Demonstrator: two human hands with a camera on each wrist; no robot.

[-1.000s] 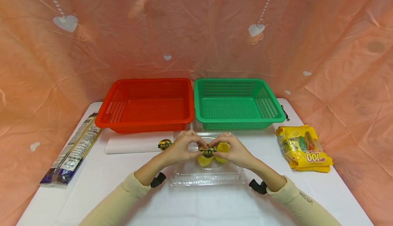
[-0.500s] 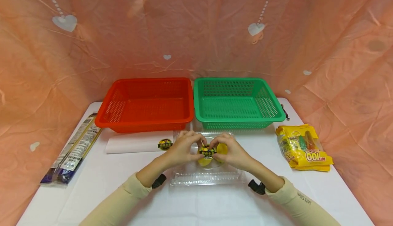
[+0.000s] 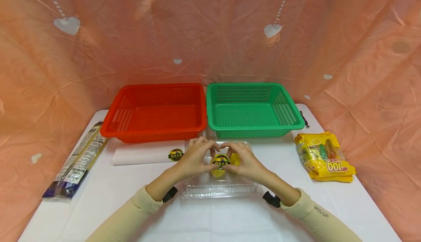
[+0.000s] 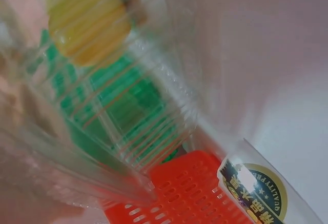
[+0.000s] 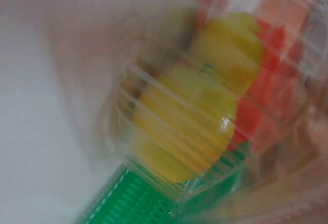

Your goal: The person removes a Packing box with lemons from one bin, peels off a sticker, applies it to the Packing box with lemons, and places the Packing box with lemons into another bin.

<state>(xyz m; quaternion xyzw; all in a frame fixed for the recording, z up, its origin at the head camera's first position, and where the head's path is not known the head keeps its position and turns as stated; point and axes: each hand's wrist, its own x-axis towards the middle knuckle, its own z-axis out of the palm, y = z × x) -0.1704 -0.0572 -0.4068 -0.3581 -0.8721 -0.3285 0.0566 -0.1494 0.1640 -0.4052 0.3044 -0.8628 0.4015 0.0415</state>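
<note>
A clear plastic clamshell box [image 3: 219,191] lies in front of me with yellow lemons [image 4: 89,24] inside it; two of the lemons [image 5: 184,124] show through its ribbed wall in the right wrist view. Over its lid is a round black and yellow fruit sticker [image 3: 221,160]. My left hand [image 3: 194,158] pinches the sticker's left side, thumb low and index finger above. On the other side my right hand [image 3: 247,161] does the same, its thumb overlapping the sticker's lower right. Both wrist views are blurred and hide the fingertips.
A white paper strip [image 3: 141,154] with another sticker [image 3: 175,155] lies left of the box. Behind stand a red basket [image 3: 154,129] and a green basket [image 3: 256,128]. Long packets [image 3: 77,161] lie far left, a yellow snack bag [image 3: 325,158] far right.
My index fingers have drawn up and apart a little over the sticker, showing more of its face. The sticker lies flatter and nearly in the same place; the box has stayed put.
</note>
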